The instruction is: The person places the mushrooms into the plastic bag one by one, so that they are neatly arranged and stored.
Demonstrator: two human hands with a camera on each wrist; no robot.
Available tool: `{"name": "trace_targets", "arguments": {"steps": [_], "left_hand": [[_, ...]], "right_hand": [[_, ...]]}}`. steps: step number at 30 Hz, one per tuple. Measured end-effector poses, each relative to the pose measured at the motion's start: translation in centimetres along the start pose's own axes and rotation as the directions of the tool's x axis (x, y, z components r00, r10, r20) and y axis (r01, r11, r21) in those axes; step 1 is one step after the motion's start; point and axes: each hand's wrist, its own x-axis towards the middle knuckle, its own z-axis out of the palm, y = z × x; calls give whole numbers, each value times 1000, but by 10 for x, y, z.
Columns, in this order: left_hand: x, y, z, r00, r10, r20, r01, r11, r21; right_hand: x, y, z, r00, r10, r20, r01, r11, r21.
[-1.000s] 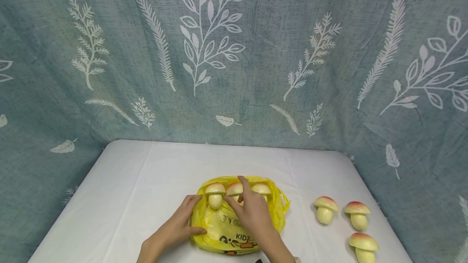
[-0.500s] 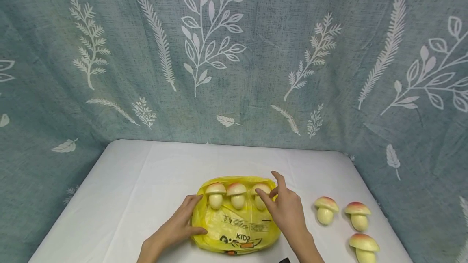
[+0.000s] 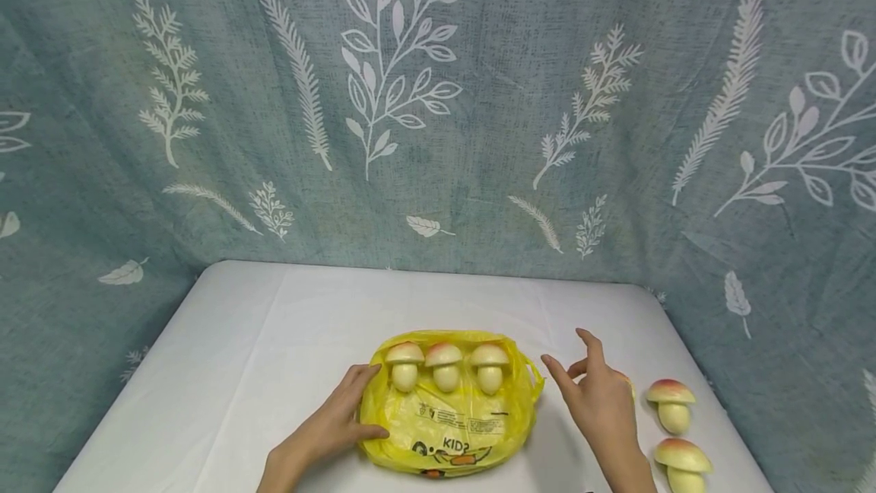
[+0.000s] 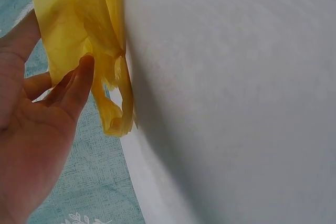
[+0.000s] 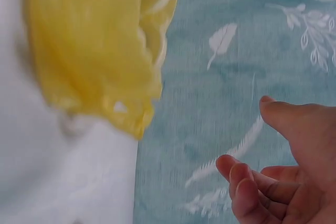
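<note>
Lower centre: left hand [image 3: 333, 415], fingers spread against yellow bag [image 3: 390, 432] | lower right: right hand [image 3: 602, 407], released, near mushrooms [image 3: 673, 409]

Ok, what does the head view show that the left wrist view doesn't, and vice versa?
Only head: three mushrooms in a row in the yellow bag, loose mushrooms to the right, and the right hand.
Only left wrist: a loop of the bag and the palm side of the left hand.
Both: the left hand at the bag's edge, the white table and the patterned cloth.
</note>
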Motion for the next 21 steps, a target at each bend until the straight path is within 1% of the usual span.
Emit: {"name": "trace_targets", "arguments": {"steps": [5,9,11,14,15,17,18,21], "left_hand": [[1,0,0,1000,8,1,-8,1000,-4],[1,0,0,1000,-7,5,7,1000,-9],[1,1,1,1000,-16,7,16,1000,-9],[1,1,1,1000,-17,4,17,1000,-1],[1,1,1,1000,-15,3,15,1000,1],[1,1,0,1000,-12,0,12,1000,3],[1,1,0,1000,-12,0,12,1000,2],[2,1,-1,1000,-12,3,12,1000,-1]], "right_hand": [[-2,19,-10,996,89,26,-89,996,-17],[-3,35,-16,981,173,84,-168,984,-62],[-4,43,-19,963,228,141,-216,971,-100],[-3,56,-24,920,305,246,-271,949,-165],[-3,60,-26,901,329,281,-287,941,-181],[-4,68,-28,880,350,321,-297,933,-204],[-4,71,-28,873,357,332,-301,930,-211],[-5,81,-28,870,364,333,-303,927,-221]]}}
